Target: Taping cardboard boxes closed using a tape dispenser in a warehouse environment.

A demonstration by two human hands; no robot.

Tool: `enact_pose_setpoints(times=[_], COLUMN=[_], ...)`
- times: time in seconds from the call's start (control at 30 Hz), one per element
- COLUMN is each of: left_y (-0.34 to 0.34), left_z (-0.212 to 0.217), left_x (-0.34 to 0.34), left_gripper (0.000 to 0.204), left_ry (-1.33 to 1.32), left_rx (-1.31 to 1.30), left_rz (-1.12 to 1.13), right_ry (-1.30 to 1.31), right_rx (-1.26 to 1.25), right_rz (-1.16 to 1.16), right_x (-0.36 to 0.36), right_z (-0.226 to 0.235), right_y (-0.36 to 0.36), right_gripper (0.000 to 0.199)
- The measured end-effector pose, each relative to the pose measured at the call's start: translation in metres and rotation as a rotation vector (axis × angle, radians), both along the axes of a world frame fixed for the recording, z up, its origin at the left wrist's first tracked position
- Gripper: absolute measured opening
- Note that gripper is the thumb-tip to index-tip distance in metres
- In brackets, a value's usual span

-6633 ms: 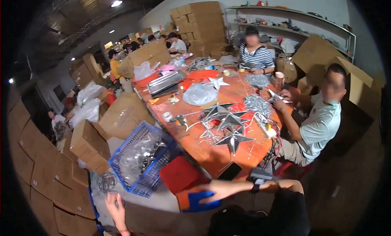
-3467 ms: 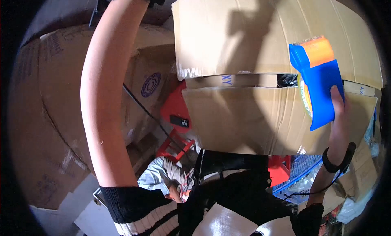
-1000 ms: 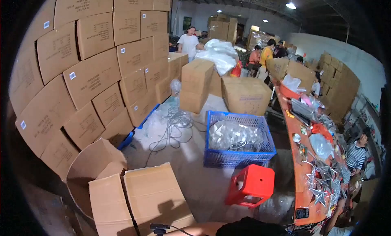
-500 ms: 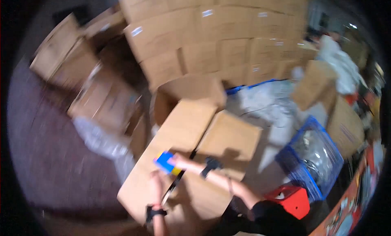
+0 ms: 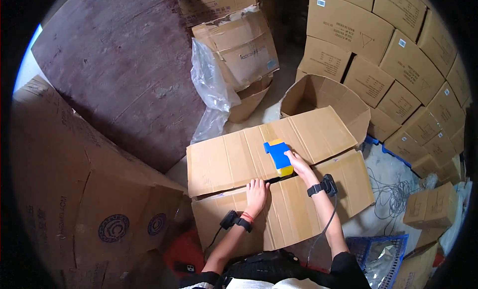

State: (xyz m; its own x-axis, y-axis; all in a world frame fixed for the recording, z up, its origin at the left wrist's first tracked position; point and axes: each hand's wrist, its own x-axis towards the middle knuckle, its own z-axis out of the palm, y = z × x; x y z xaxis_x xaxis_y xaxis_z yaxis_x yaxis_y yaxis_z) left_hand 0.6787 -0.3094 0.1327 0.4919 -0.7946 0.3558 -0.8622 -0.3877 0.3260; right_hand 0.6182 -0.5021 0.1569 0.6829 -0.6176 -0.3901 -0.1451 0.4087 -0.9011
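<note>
A large cardboard box [image 5: 234,162] lies in front of me, its two top flaps almost meeting along a dark, narrow gap. My right hand [image 5: 299,167] is wrapped round a blue-and-yellow tape dispenser [image 5: 280,156], held over the far flap near the gap. Whether the dispenser touches the cardboard I cannot tell. To its left, my left hand [image 5: 256,195] rests with fingers stretched out on the near flap, fingertips at the gap. Both wrists carry black strapped devices.
An open carton [image 5: 326,95] stands just beyond the box. Stacked cartons [image 5: 348,25] rise at the back right. A tall carton [image 5: 114,209] is close on the left. Clear plastic [image 5: 211,84], loose wire [image 5: 396,194] and a blue crate [image 5: 398,249] lie around.
My view has swung to the left, shifting the stacked cartons rightward. The left hand now lies flat at the gap; the right hand still holds the tape dispenser.
</note>
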Motion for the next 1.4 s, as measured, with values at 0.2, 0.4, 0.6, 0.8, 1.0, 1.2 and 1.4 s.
enact_pose_setpoints(times=[0.2, 0.4, 0.6, 0.8, 1.0, 1.2, 1.4], left_y=[0.001, -0.014, -0.113, -0.185, -0.205, -0.195, -0.187], left_z=[0.003, 0.018, 0.005, -0.03, -0.058, -0.073, -0.067], left_x=[-0.003, 0.014, 0.148, 0.205, 0.185, 0.169, 0.163], left_gripper=[0.019, 0.033, 0.038, 0.042, 0.034, 0.028, 0.026], left_ry=[0.028, 0.017, -0.019, 0.126, 0.16, 0.014, -0.003], left_rx=[0.034, -0.049, -0.086, 0.181, 0.349, 0.129, 0.067], left_rz=[0.047, 0.09, 0.192, 0.12, -0.015, 0.027, 0.093], right_ry=[0.103, 0.03, 0.113, 0.151, 0.175, 0.187, 0.161], right_rx=[-0.156, -0.166, -0.149, -0.129, -0.162, -0.084, -0.101], right_rz=[0.032, -0.049, -0.057, -0.043, -0.071, -0.052, -0.086], right_x=[0.005, 0.005, 0.003, 0.002, 0.006, 0.006, 0.01], right_z=[0.023, 0.022, 0.02, 0.027, 0.027, 0.042, 0.051], right_y=[0.014, 0.017, 0.015, 0.015, 0.012, 0.011, 0.015], right_gripper=[0.046, 0.042, 0.042, 0.042, 0.041, 0.041, 0.041])
